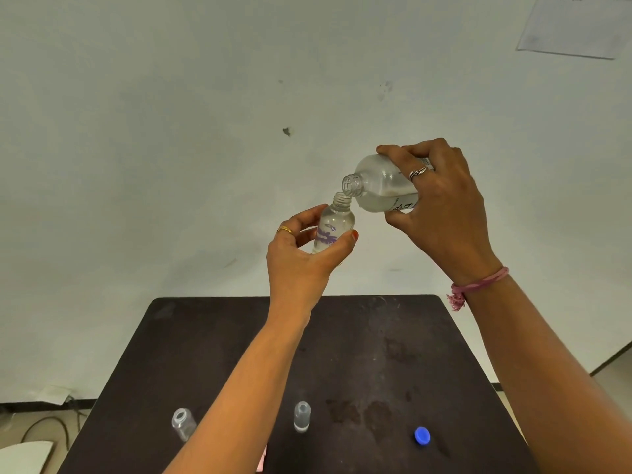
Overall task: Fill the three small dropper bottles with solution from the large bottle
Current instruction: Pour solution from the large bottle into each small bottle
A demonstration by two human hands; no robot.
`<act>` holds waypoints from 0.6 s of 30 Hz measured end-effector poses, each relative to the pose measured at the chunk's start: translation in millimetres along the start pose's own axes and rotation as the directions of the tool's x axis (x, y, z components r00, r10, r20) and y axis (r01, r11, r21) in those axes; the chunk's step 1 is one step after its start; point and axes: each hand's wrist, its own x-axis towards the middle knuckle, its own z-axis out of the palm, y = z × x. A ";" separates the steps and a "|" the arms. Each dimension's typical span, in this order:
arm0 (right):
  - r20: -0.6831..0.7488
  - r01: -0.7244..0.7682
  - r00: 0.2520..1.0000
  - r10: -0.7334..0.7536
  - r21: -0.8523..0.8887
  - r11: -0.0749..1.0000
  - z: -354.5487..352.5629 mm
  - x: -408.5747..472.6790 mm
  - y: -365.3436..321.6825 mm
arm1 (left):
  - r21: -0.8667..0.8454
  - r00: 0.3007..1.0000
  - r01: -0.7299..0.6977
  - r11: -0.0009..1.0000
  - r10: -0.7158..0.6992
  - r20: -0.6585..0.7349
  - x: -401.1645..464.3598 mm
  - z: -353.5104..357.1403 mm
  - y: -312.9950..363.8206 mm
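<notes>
Fingers of left hand wrapped round small bottle, held up over the counter; right hand grasping tilted large bottle at 1 o'clock, mouths nearly touching. Light, clear, probably slippery plastic; best gripped mid-body. Purple flower print; black lettering partly hidden, unreadable. Two more small bottles at 6 o'clock.

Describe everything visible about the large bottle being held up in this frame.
The large bottle is clear plastic with a threaded, uncapped neck and a white label with dark letters, mostly hidden. It is tipped nearly horizontal, mouth pointing left, just above the open mouth of the small bottle. Clear liquid pools along its lower side. The right hand wraps its body from behind, held in the air above the dark table.
</notes>
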 end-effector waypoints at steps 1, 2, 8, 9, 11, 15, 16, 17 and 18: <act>0.001 -0.003 1.000 0.003 0.000 1.000 0.0 -0.1 -0.6 | -0.004 1.000 0.000 1.000 0.000 -0.001 0.0 -0.5 0.2; 0.004 -0.007 1.000 0.007 0.003 1.000 0.2 -0.2 -1.2 | -0.009 1.000 0.000 1.000 0.000 -0.001 0.1 -1.0 0.4; 0.028 -0.037 0.999 0.036 0.024 0.999 4.6 -2.3 -4.9 | -0.004 1.000 0.001 1.000 -0.001 -0.006 0.3 -4.2 -0.2; 0.035 -0.045 0.998 0.044 0.026 0.999 5.5 -2.7 -5.7 | -0.002 1.000 0.001 1.000 -0.001 -0.008 0.4 -5.3 -0.4; 0.061 -0.079 0.995 0.077 0.040 0.996 8.1 -3.6 -6.3 | -0.007 1.000 0.001 1.000 -0.002 -0.013 0.9 -7.6 -0.9; 0.123 -0.132 0.985 0.124 0.064 0.989 14.5 -7.2 -6.7 | -0.024 1.000 -0.003 1.000 0.002 -0.019 2.0 -13.5 -0.3; 0.136 -0.150 0.981 0.138 0.077 0.986 15.8 -7.8 -6.9 | -0.034 1.000 0.000 0.999 0.000 -0.018 2.2 -14.8 0.0; 0.153 -0.173 0.976 0.157 0.098 0.980 17.0 -8.0 -7.8 | -0.044 1.000 0.002 0.999 -0.003 -0.018 2.6 -16.4 -0.1; 0.176 -0.199 0.968 0.177 0.122 0.972 18.4 -7.9 -8.8 | -0.051 1.000 0.005 0.999 -0.006 -0.018 3.0 -17.8 -0.3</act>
